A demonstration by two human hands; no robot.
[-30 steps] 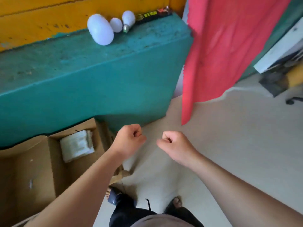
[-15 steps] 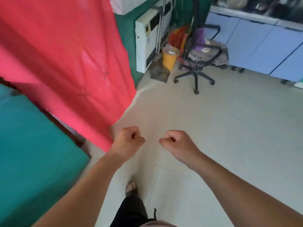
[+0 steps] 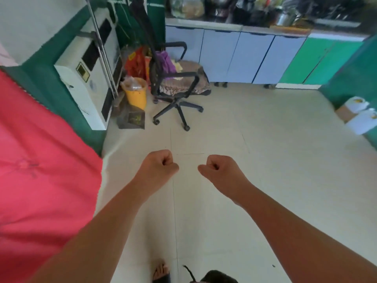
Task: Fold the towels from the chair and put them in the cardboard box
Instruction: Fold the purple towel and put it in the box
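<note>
head view: the left hand [image 3: 158, 167] and right hand [image 3: 221, 172] are held out over the pale tiled floor [image 3: 255, 160], apart from each other, each curled into a fist with nothing in it. ahead stands a black office chair [image 3: 177, 82]; towels [image 3: 183, 78] lie heaped on its seat. a yellow bucket [image 3: 136, 92] sits just left of the chair. a red cloth [image 3: 40, 170] hangs at left. the cardboard box is out of frame.
</note>
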